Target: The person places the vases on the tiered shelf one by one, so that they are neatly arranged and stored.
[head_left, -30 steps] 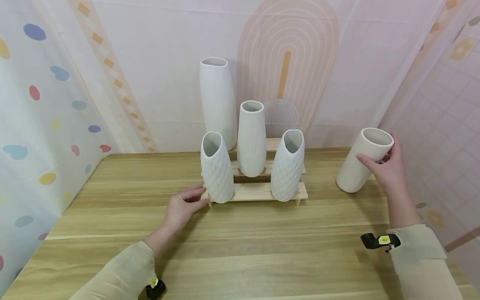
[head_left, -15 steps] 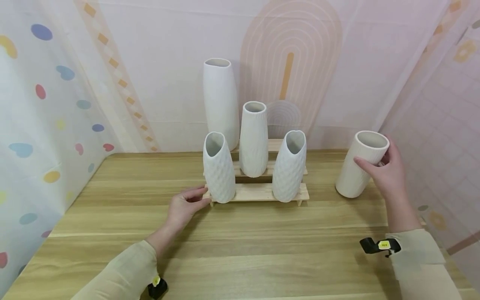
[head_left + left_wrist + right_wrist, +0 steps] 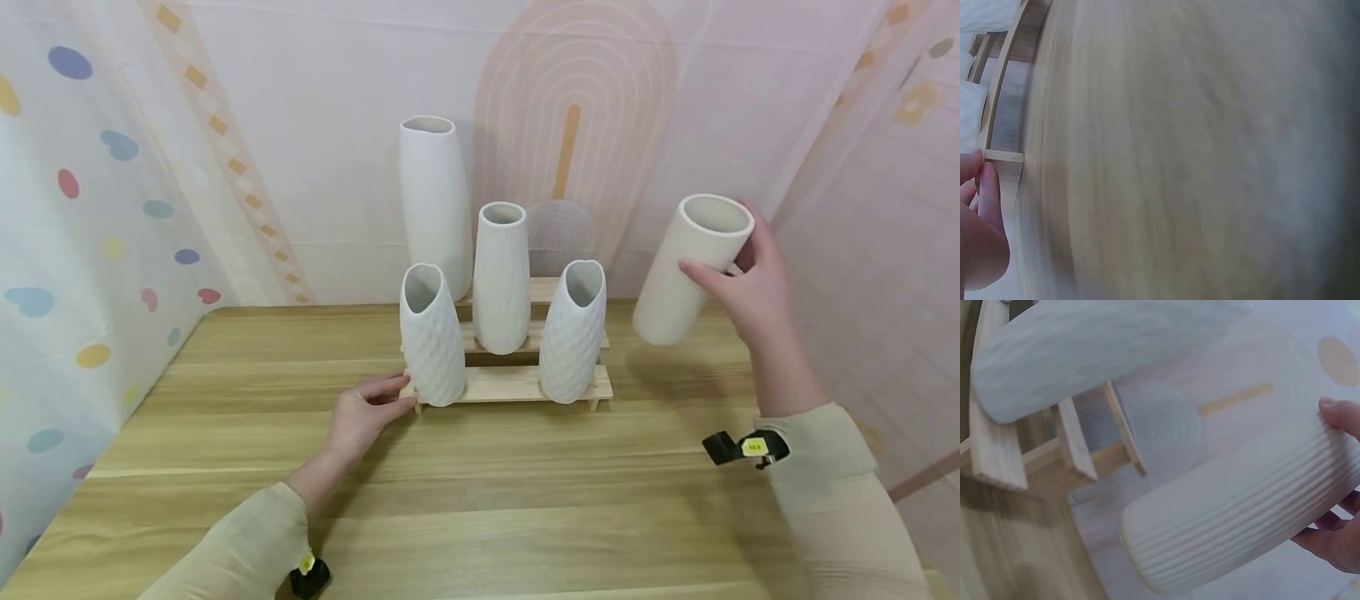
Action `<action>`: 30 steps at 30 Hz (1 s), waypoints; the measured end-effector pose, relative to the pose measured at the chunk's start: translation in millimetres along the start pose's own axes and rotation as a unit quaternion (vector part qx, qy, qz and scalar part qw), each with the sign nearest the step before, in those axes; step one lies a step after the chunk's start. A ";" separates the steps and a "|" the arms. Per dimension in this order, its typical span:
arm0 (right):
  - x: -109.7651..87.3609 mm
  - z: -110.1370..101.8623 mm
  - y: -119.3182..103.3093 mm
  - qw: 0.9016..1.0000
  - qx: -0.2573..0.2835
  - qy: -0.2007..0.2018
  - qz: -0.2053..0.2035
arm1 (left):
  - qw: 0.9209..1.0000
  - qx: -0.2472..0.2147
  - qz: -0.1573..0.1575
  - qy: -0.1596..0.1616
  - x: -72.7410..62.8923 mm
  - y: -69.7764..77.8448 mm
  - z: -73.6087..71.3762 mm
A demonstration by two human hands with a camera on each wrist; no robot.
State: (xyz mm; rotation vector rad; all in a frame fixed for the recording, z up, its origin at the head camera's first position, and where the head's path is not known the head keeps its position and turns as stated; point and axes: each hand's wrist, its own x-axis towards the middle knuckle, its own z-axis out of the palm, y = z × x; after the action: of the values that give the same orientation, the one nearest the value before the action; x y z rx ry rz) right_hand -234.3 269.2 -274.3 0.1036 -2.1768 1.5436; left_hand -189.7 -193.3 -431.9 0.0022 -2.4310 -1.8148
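My right hand grips a white ribbed vase around its upper part, thumb in front. The vase is tilted and off the table, right of a stepped wooden rack; its fine ridges show in the right wrist view. With thumb and fingers, my left hand pinches the left end of the rack's lowest step. Two dimpled vases with slanted mouths, a left one and a right one, stand on that step. A textured vase occupies the middle step, and a tall smooth vase the top one at left.
The rack stands on a wood-grain table, close to its back edge. Behind hangs a pale patterned curtain, with more curtain along the left side and the right. Each sleeve carries a black wrist camera.
The right hand has lifted the ribbed vase from the table and carried it left toward the rack. My left hand stays at the rack's end.
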 end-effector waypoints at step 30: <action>58.1 91.7 -41.8 0.993 0.056 -0.095 -0.050 | 1.000 0.007 -0.011 -0.009 0.6 0.0 -1.2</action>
State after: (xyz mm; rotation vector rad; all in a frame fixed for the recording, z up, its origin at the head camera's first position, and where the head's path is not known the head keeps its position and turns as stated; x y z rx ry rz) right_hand -302.5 182.4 -237.6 0.4044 -2.1894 1.6570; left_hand -190.2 -194.5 -431.6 0.0143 -2.4664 -1.8149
